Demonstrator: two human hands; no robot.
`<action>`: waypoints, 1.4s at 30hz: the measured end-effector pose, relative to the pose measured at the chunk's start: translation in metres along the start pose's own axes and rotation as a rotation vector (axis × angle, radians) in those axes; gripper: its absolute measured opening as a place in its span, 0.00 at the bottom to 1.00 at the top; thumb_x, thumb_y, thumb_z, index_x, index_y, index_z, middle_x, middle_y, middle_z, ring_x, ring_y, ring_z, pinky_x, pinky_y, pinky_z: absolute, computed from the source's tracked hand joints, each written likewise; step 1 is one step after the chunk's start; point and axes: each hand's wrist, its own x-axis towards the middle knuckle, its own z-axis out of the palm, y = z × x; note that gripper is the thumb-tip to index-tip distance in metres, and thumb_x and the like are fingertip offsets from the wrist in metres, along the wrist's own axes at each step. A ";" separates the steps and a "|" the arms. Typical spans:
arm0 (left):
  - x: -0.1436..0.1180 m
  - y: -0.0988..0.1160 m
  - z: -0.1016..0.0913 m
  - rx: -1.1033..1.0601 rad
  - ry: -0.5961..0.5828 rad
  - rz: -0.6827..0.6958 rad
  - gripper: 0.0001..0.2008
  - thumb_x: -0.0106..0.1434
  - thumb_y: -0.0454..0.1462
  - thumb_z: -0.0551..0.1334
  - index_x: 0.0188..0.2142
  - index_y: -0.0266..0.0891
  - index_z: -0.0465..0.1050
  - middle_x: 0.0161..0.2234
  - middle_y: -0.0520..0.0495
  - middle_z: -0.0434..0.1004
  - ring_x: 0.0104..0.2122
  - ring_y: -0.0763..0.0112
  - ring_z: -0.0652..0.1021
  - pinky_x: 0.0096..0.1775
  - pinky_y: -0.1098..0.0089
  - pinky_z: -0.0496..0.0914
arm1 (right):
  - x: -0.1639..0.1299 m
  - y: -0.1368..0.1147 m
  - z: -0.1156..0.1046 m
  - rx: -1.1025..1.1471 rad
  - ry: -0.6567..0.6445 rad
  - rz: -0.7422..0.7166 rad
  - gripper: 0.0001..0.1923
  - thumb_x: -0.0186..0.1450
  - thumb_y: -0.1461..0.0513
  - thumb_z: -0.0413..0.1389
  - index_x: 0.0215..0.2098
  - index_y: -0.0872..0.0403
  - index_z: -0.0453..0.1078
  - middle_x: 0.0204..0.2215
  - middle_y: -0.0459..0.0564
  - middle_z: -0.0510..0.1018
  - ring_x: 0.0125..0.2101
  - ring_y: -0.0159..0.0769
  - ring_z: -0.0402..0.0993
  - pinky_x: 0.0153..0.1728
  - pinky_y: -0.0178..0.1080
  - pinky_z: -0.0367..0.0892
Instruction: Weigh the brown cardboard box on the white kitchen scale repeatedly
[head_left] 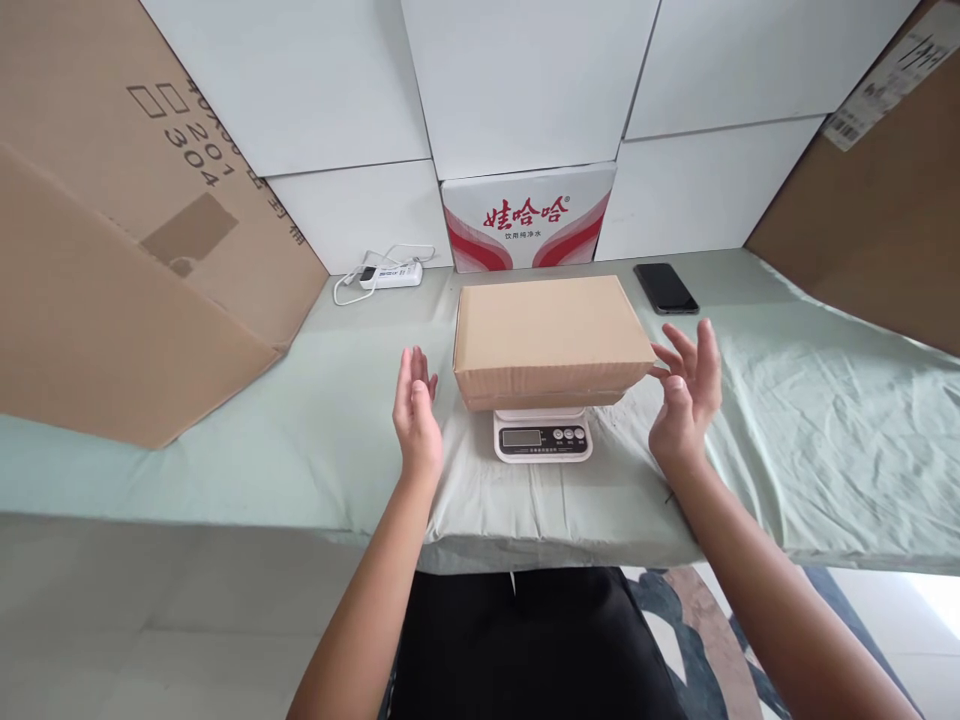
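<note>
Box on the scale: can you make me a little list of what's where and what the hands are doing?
box: closed, brown, sits on the scale
scale: white, on the green cloth
left hand: open, beside the box, not touching
right hand: open, fingertips at the box's right edge
phone: behind the box, to the right
power strip: back left, by the wall
water carton: against the wall
</note>
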 end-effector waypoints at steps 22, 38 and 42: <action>0.050 0.031 0.030 -0.088 -0.344 -0.141 0.28 0.74 0.59 0.63 0.60 0.45 0.83 0.65 0.43 0.87 0.69 0.51 0.82 0.68 0.54 0.78 | 0.047 -0.021 0.019 0.097 -0.354 -0.057 0.52 0.70 0.29 0.58 0.85 0.32 0.49 0.80 0.50 0.69 0.79 0.66 0.65 0.75 0.70 0.70; 0.105 -0.065 0.082 0.001 -0.215 -0.219 0.27 0.81 0.56 0.54 0.64 0.45 0.78 0.74 0.43 0.78 0.77 0.59 0.73 0.79 0.55 0.65 | 0.071 0.084 0.101 0.132 -0.286 0.156 0.56 0.62 0.29 0.62 0.81 0.36 0.53 0.76 0.54 0.72 0.74 0.54 0.72 0.79 0.65 0.64; 0.115 -0.054 0.070 0.085 -0.161 -0.216 0.27 0.82 0.54 0.54 0.69 0.44 0.74 0.76 0.41 0.74 0.80 0.60 0.69 0.81 0.57 0.62 | 0.073 0.087 0.092 0.090 -0.236 0.183 0.51 0.66 0.31 0.58 0.82 0.33 0.51 0.79 0.51 0.67 0.79 0.54 0.64 0.80 0.67 0.61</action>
